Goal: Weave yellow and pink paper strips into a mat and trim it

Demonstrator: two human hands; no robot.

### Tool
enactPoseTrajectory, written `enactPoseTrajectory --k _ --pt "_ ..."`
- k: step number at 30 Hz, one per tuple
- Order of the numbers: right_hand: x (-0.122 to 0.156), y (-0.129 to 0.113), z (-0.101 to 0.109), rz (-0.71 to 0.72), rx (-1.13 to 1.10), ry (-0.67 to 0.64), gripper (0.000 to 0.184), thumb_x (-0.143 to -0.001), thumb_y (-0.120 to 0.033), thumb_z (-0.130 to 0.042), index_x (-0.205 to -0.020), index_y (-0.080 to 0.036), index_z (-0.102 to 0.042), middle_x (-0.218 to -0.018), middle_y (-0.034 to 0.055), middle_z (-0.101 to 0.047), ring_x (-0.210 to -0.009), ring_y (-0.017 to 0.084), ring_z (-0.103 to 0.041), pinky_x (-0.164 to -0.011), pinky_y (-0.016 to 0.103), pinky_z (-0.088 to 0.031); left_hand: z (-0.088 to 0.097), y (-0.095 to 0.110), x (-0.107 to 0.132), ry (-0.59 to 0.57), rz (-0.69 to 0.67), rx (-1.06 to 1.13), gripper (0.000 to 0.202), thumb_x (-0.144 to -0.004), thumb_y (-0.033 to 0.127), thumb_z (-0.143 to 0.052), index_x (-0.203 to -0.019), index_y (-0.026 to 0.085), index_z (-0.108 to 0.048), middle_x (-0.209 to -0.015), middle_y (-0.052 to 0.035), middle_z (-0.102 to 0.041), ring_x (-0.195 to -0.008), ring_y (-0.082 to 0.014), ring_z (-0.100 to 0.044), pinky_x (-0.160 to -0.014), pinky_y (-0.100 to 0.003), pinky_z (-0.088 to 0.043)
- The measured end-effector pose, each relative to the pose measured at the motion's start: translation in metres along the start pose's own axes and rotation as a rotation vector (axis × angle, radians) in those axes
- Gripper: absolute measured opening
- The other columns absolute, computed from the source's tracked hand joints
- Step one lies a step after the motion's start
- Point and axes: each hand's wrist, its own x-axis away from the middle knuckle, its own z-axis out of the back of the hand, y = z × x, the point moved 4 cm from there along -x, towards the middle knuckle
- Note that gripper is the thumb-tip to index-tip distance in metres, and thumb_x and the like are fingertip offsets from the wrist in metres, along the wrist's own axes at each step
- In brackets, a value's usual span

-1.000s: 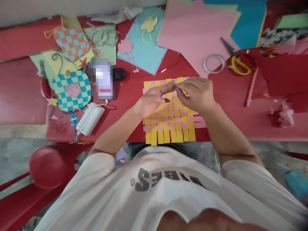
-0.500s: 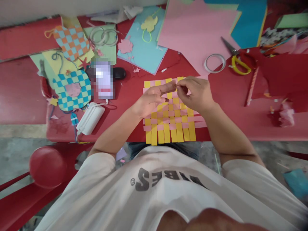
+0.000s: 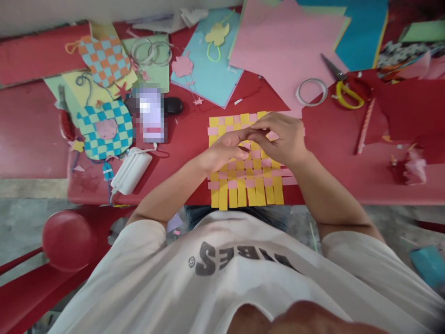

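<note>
A woven mat of yellow and pink paper strips lies on the red table. Above its upper part my two hands meet. My left hand stretches its fingers to the right, with the thumb apart, and no object shows in it. Around the fingertips of that hand, the fingers of my right hand are closed in a pinch. Whether something small sits between them is hidden. Loose pink strip ends stick out at the mat's right side, and yellow ends hang toward the table's front edge.
Scissors, a tape roll and pink paper sheets lie beyond the mat. At left are a phone, a white power bank and a blue-green woven paper piece. A red chair stands front left.
My right hand's fingers have shifted slightly left and down over my left fingers. The left fingers have bent a little and lowered. The woven mat stays in place.
</note>
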Motion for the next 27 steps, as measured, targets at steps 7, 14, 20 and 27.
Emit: enactPoseTrajectory --k 7,14,20,27 --pt "0.02 0.031 -0.003 0.066 0.235 0.017 0.021 -0.107 -0.048 -0.081 -0.112 -0.033 -0.068 -0.107 0.0058 -0.079 -0.104 0.034 -0.076 -0.101 0.063 -0.063 0.011 -0.007 0.0 0.034 -0.042 -0.003 0.092 -0.079 0.063 -0.095 -0.165 0.039 -0.073 -0.189 -0.0079 -0.054 -0.175 -0.0501 -0.048 -0.115 -0.057 -0.061" --pt "0.025 0.041 -0.011 -0.018 0.28 -0.028 0.031 -0.109 -0.059 -0.075 -0.098 -0.033 -0.061 -0.097 0.0048 -0.077 -0.097 0.034 -0.074 -0.097 0.062 -0.061 0.015 -0.008 0.001 0.04 -0.1 -0.1 0.093 -0.077 0.055 -0.1 -0.165 0.043 -0.073 -0.192 -0.0047 -0.049 -0.176 -0.0479 -0.045 -0.12 -0.056 -0.059" --pt "0.021 0.022 -0.005 0.138 0.277 0.074 0.032 -0.111 -0.041 -0.071 -0.088 -0.032 -0.051 -0.094 0.0019 -0.078 -0.082 0.029 -0.058 -0.08 0.054 -0.05 0.013 -0.005 0.001 0.012 -0.125 -0.091 0.093 -0.08 0.057 -0.1 -0.167 0.043 -0.071 -0.189 -0.0049 -0.054 -0.174 -0.0453 -0.05 -0.115 -0.051 -0.061" --pt "0.026 0.026 -0.006 0.208 0.352 0.134 0.038 -0.11 -0.033 -0.067 -0.081 -0.03 -0.043 -0.088 0.0015 -0.077 -0.079 0.028 -0.055 -0.074 0.051 -0.046 0.009 -0.003 0.0 -0.009 -0.089 -0.036 0.094 -0.081 0.062 -0.102 -0.167 0.041 -0.071 -0.19 -0.0068 -0.051 -0.176 -0.0498 -0.048 -0.119 -0.058 -0.06"
